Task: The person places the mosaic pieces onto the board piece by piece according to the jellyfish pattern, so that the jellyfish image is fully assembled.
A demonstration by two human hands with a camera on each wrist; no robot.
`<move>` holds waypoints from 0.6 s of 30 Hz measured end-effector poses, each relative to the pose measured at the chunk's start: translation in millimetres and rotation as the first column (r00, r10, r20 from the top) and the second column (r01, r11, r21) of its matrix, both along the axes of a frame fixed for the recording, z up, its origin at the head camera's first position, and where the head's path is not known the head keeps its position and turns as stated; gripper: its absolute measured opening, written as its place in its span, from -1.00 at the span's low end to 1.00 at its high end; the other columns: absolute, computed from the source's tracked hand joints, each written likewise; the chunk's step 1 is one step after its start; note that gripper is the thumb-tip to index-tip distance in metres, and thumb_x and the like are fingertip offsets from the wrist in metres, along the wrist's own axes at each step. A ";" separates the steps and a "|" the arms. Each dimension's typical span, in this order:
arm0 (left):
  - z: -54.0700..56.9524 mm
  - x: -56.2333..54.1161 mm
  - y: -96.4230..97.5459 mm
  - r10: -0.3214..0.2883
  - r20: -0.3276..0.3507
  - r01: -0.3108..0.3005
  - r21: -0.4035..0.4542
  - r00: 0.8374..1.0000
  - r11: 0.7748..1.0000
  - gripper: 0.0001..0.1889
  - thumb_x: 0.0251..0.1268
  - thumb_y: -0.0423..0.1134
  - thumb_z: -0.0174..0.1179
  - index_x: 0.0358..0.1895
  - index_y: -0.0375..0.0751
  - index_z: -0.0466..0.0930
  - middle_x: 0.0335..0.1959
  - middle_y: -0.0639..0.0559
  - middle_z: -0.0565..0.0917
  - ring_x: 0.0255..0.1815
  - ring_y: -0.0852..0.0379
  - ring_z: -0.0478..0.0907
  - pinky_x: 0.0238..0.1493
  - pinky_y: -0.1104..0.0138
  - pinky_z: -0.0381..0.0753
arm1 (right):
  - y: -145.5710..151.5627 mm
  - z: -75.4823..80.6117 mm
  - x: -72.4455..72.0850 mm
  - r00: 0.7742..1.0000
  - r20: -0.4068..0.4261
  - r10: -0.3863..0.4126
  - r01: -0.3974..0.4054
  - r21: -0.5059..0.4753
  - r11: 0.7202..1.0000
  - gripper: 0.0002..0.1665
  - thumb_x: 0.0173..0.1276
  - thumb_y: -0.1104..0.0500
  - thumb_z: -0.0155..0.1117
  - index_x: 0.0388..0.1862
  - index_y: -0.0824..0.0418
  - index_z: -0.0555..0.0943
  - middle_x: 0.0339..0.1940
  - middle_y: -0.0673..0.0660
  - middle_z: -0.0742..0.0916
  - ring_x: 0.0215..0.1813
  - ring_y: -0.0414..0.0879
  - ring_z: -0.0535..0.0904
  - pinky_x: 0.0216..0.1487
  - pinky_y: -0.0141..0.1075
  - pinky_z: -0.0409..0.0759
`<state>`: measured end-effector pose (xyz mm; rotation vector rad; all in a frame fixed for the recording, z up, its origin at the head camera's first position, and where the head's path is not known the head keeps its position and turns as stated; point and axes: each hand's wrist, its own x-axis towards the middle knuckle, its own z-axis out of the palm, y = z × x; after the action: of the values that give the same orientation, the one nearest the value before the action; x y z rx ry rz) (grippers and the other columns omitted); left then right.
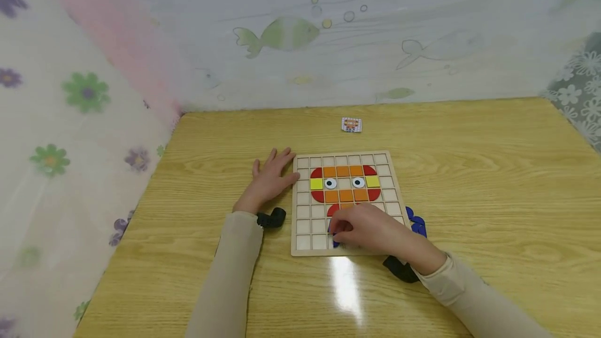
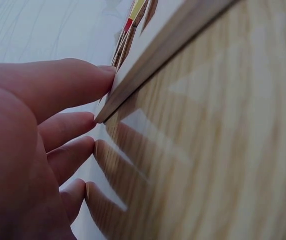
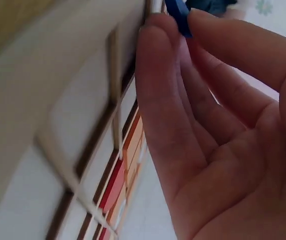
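Observation:
A square wooden grid board (image 1: 301, 244) lies on the table, with red, orange and yellow tiles and two white eye pieces set in its cells. My right hand (image 1: 368, 227) is over the board's lower part and pinches a blue tile (image 3: 179, 17) between thumb and fingertips. In the head view that hand hides several lower cells; some blue shows at its fingertips. My left hand (image 1: 269, 180) lies at the board's left side, fingers spread, with the thumb (image 2: 90, 75) on the frame's edge and the other fingertips on the table.
Several blue tiles (image 1: 417, 222) lie on the table just right of the board. Behind the board is a small picture card (image 1: 351, 124) with a gridded figure. The wooden table (image 1: 474, 181) meets a painted wall at the back and a flowered wall (image 1: 61, 213) at the left.

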<state>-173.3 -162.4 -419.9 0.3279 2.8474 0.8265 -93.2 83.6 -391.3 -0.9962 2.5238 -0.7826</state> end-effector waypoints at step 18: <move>0.2 -0.8 -0.7 -0.002 0.001 0.002 -0.003 1.000 1.000 -0.38 0.26 0.08 -0.03 0.37 0.04 0.09 0.40 0.13 -0.01 0.41 0.05 -0.31 0.20 -0.08 -0.51 | -6.9 -4.4 2.6 1.000 -0.028 0.003 -0.004 -0.023 1.000 -0.96 0.11 0.20 0.30 -0.43 0.05 0.62 -0.57 -0.23 0.54 -0.48 -0.35 0.40 -0.40 -0.40 0.38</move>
<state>-174.1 -163.1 -419.7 0.3293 2.8472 0.8216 -90.6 76.7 -395.8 -1.0256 2.5419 -0.8040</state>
